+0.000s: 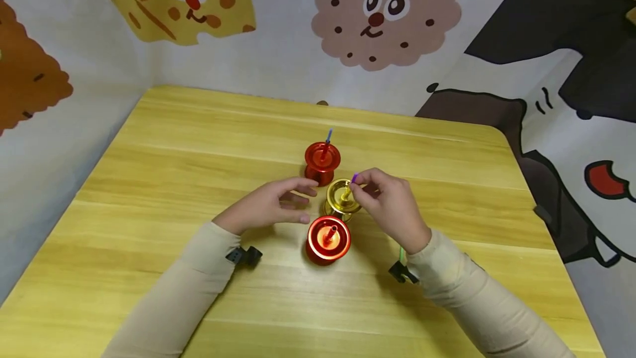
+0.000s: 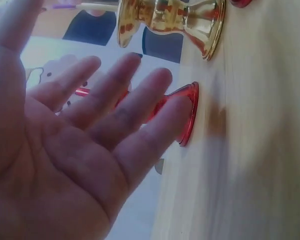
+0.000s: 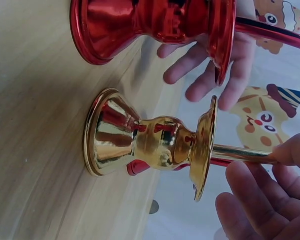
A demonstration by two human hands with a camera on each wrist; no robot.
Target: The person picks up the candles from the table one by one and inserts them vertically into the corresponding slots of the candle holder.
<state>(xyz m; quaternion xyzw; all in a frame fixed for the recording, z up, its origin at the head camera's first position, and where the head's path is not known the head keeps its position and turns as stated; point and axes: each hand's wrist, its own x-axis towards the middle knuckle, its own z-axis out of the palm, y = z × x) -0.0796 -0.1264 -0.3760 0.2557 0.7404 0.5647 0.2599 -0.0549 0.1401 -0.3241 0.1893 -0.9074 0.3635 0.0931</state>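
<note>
Three shiny candle holders stand upright in a row: a red one at the back, a gold one in the middle and another red one in front. My right hand pinches a thin purple stick at the top of the gold holder's tube; how deep the stick sits is hidden by the fingers. A blue stick rises from the back holder's tube. The front holder's tube has an open top. My left hand hovers left of the holders, fingers apart, holding nothing.
A thin green stick shows beside the right wrist, partly hidden. Each sleeve carries a small black wrist camera. The wooden table meets a cartoon-printed wall at its back edge.
</note>
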